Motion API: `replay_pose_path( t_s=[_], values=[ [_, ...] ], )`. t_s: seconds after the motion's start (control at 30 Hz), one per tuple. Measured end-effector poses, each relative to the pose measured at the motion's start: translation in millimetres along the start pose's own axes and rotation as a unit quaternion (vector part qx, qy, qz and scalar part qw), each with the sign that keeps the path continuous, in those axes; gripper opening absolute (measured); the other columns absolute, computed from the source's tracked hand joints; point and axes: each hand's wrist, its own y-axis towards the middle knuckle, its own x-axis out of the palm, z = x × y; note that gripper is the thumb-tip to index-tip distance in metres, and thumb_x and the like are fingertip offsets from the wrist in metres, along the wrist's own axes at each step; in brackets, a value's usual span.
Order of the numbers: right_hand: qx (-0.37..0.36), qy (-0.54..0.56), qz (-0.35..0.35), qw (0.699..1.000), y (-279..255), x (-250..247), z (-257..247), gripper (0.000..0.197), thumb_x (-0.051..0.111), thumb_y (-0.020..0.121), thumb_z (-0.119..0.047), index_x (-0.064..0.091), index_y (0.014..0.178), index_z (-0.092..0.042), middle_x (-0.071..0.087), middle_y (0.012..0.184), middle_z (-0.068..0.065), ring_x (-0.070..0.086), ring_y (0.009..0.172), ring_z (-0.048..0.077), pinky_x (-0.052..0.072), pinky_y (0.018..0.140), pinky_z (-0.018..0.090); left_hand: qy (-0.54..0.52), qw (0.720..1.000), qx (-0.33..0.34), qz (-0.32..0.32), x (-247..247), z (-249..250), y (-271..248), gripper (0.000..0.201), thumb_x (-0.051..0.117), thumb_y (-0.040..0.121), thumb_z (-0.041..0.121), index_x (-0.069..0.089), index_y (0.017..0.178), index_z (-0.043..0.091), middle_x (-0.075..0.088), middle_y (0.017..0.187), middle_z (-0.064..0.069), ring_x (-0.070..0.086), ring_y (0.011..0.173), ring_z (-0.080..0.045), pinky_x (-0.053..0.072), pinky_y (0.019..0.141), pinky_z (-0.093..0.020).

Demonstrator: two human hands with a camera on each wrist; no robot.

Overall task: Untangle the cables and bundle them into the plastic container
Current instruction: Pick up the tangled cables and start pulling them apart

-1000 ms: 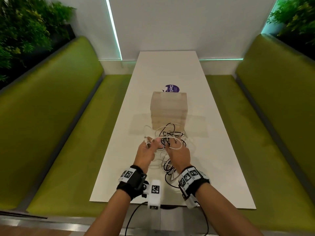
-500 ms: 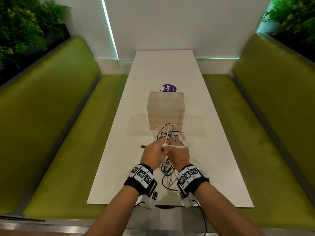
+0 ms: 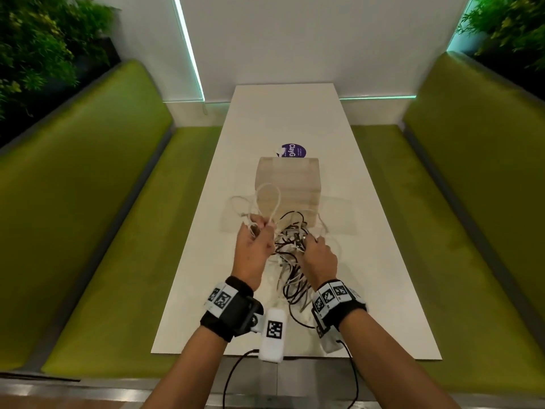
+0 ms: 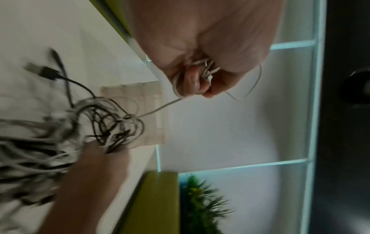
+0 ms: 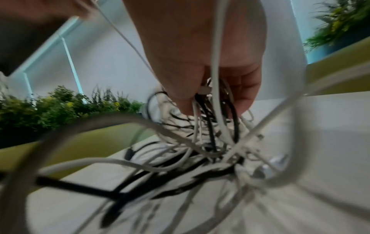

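Observation:
A tangle of black and white cables (image 3: 290, 246) lies on the white table (image 3: 383, 276), just in front of a translucent plastic container (image 3: 287, 184). My left hand (image 3: 256, 240) grips several loops of a thin white cable (image 3: 267, 199), lifted to the left of the tangle; the left wrist view shows the white cable (image 4: 206, 69) bunched in my curled fingers (image 4: 192, 80). My right hand (image 3: 318, 252) holds the cable tangle (image 5: 210, 123) from its right side, fingers curled into black and white strands.
A purple round sticker (image 3: 293, 150) lies behind the container. Green bench seats (image 3: 118, 231) run along both sides of the table, with plants (image 3: 35, 42) behind them. A white wall closes the far end.
My left hand has moved left and away from the right, drawing white cable loops out of the tangle. The right hand stays on the pile.

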Motion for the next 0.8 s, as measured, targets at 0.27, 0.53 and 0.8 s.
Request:
replay_pose_path(
  t_s=[0.27,0.53,0.8],
  values=[
    [0.03,-0.025,-0.037,0.999,13,-6,22,0.043,0.046,0.096,-0.03,0.039,0.131,-0.007,0.045,0.128,0.017,0.059,0.102,0.037,0.047,0.081,0.04,-0.156,0.983,0.09,0.032,-46,79,-3,0.034,0.04,0.092,-0.009,0.042,0.075,0.019,0.049,0.076,0.0,0.035,0.052,-0.007,0.022,0.043,-0.019],
    [-0.034,0.128,-0.101,0.986,11,-30,9,0.07,0.071,0.081,-0.027,0.034,0.14,-0.019,0.008,0.156,0.013,0.042,0.129,0.038,0.043,0.099,0.039,-0.09,0.995,0.025,0.021,-45,58,22,0.027,0.043,0.094,-0.005,0.046,0.083,0.019,0.047,0.071,-0.001,0.039,0.053,-0.008,0.027,0.043,-0.018],
    [-0.048,0.094,-0.096,0.99,-23,-55,-23,0.081,0.068,0.083,-0.041,0.022,0.148,-0.025,0.009,0.157,0.015,0.014,0.143,0.037,0.029,0.11,0.047,-0.113,0.991,0.011,-0.065,-11,61,24,0.023,0.04,0.098,0.002,0.06,0.093,0.012,0.054,0.067,0.004,0.044,0.052,-0.006,0.028,0.043,-0.019]
  ],
)
